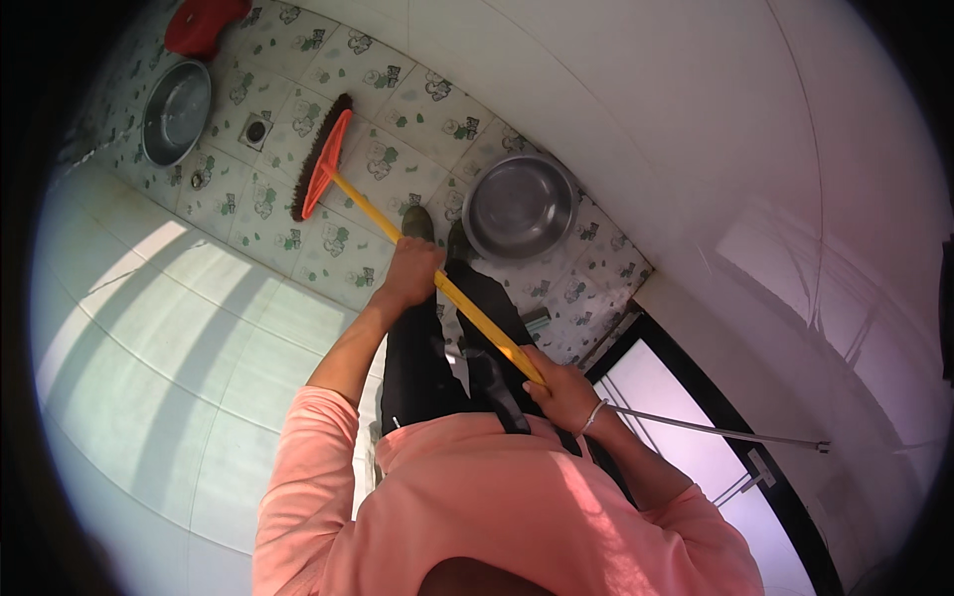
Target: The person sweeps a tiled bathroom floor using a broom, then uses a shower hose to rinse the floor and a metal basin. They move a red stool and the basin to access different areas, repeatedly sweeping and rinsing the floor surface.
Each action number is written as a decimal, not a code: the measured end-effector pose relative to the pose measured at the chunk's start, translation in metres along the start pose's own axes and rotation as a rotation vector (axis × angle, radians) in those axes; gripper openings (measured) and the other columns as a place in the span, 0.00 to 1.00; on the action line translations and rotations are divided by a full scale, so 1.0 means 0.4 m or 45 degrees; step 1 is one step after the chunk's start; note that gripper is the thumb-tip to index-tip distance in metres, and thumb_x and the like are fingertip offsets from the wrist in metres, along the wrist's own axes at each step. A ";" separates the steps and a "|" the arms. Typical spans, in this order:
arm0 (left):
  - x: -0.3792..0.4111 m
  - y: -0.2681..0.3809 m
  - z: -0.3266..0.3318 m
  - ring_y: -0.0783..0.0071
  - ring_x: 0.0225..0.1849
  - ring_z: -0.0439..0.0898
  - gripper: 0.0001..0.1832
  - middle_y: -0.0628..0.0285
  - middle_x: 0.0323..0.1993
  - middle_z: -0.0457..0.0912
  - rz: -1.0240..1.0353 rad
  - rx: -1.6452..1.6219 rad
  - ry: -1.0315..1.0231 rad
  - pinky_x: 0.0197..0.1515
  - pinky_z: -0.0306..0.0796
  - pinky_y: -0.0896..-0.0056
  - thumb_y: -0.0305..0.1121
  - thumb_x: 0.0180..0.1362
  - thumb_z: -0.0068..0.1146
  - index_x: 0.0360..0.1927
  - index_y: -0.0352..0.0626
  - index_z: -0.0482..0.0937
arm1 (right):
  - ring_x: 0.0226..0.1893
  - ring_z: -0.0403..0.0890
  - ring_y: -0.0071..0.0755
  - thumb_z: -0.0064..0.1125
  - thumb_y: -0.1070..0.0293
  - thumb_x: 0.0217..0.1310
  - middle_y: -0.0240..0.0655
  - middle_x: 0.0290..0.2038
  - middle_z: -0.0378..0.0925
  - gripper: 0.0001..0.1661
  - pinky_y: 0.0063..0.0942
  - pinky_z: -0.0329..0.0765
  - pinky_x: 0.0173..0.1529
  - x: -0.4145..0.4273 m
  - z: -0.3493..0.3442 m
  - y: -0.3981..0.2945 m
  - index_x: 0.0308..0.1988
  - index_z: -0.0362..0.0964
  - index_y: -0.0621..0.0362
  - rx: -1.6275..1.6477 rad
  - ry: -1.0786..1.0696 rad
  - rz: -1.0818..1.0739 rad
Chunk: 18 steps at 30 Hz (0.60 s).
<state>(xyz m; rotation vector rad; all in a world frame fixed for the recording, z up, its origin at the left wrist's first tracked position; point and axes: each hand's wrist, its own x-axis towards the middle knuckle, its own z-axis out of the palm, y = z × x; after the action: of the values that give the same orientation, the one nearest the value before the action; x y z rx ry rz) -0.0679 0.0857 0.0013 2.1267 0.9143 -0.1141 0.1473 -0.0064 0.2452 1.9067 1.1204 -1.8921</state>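
A push broom with an orange head [326, 165] and dark bristles rests on the patterned tile floor [381, 160]. Its yellow handle [477, 316] runs back toward my body at a slant. My left hand [416, 270] is wrapped around the handle about midway along, above my left shoe. Closer to my waist, my right hand [559, 389] grips the handle near its upper end. The bristles lie a short way from a square floor drain [256, 132].
A round grey metal basin [520, 207] sits by my right foot against the wall. Another metal basin [177, 113] and a red plastic stool [201, 28] stand at the far left. Tiled walls [246, 350] flank the narrow floor. At right is a dark-framed door [671, 380].
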 end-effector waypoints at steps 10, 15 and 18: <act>-0.018 0.044 0.003 0.61 0.39 0.74 0.03 0.62 0.26 0.77 0.063 0.070 -0.141 0.48 0.60 0.59 0.33 0.44 0.58 0.22 0.47 0.79 | 0.39 0.78 0.60 0.55 0.69 0.58 0.55 0.40 0.76 0.33 0.44 0.75 0.41 -0.055 0.067 0.073 0.62 0.54 0.54 0.136 0.156 -0.105; 0.025 0.298 0.074 0.66 0.33 0.73 0.04 0.66 0.21 0.75 0.337 -0.048 -0.059 0.44 0.59 0.63 0.34 0.35 0.59 0.17 0.50 0.77 | 0.49 0.79 0.50 0.57 0.69 0.58 0.51 0.49 0.75 0.33 0.33 0.75 0.49 -0.256 0.037 0.242 0.62 0.58 0.55 0.339 0.179 0.129; 0.053 0.519 0.199 0.66 0.35 0.77 0.09 0.65 0.24 0.81 0.486 0.046 -0.431 0.49 0.60 0.58 0.43 0.42 0.65 0.22 0.51 0.82 | 0.48 0.80 0.48 0.59 0.69 0.57 0.50 0.48 0.76 0.33 0.31 0.75 0.49 -0.430 0.046 0.388 0.61 0.60 0.56 0.210 0.305 0.253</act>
<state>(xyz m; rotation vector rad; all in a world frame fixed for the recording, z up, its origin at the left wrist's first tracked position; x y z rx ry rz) 0.0983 -0.0452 0.0728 2.1874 0.3054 -0.2862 0.2557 -0.1840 0.3492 2.2901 0.8165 -1.7312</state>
